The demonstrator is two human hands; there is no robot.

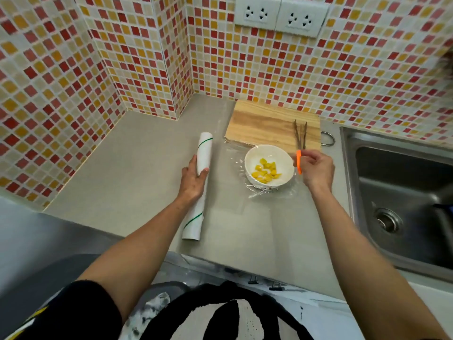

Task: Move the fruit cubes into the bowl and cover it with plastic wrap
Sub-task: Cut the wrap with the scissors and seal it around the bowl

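A white bowl (269, 165) is sitting on the grey countertop (137, 173) just in front of a wooden cutting board (264, 123), and the yellow fruit cubes (266, 173) are lying inside it, gathered toward its near right side. A sheet of clear plastic wrap (267, 192) is lying over and around the bowl, wrinkling on the counter at its near edge (how far it is reaching across the rim is hard to make out). The left hand (192, 180) is resting on the roll of plastic wrap (199, 190), a long white tube with thin green stripes lying left of the bowl, with the fingers curling around its far half. The right hand (316, 169) is hovering just right of the bowl, its fingertips (302, 160) pinching a small orange cutter (299, 161) that is standing upright beside the rim. A pair of thin brown sticks (301, 134), which may be chopsticks, is lying on the board's right side. A steel sink (402, 192) is sitting to the right, and mosaic tiles with two wall sockets (280, 14) are filling the wall behind.
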